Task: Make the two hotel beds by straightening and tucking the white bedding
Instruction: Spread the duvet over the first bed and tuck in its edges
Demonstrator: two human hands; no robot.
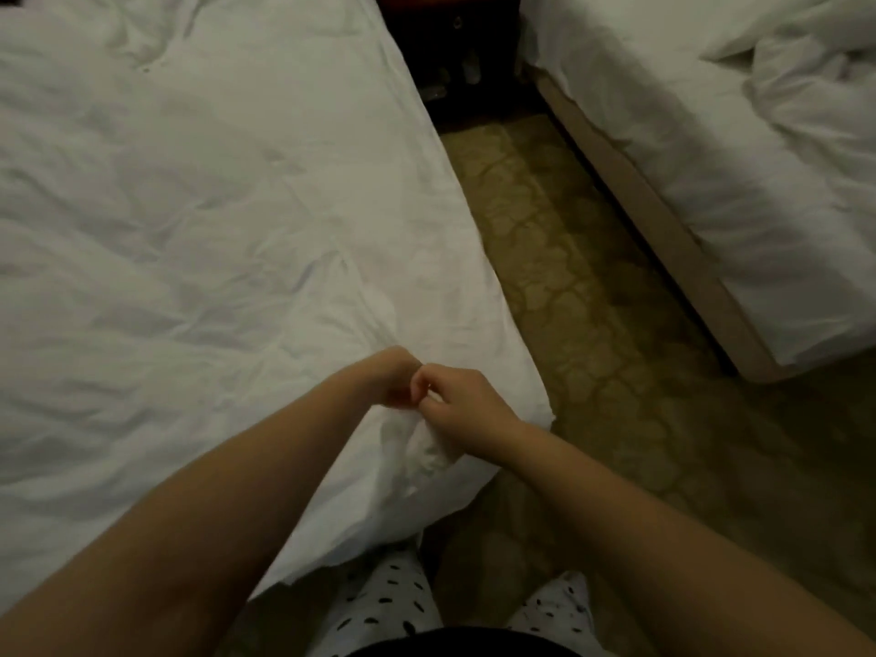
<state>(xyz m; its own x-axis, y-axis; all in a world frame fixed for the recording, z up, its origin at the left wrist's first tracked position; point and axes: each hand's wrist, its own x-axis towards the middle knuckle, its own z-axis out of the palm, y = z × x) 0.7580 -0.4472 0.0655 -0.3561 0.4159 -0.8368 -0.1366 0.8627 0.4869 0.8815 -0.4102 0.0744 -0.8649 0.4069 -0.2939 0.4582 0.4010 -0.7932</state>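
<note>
The near bed fills the left, covered in a wrinkled white duvet (189, 220). At its near right corner my left hand (391, 377) and my right hand (462, 405) meet, both with fingers curled and pinching a bunched fold of the white bedding (429, 450) that hangs just below them. The corner cloth is lifted slightly off the mattress. A second bed (711, 149) stands at the right with a rumpled white duvet and a pillow (777, 26) at its far end.
A patterned tan carpet aisle (592, 301) runs between the beds. A dark nightstand (450, 54) stands at the aisle's far end. The second bed's beige base (663, 230) borders the aisle. My legs in dotted white trousers (388, 604) stand at the foot of the near bed.
</note>
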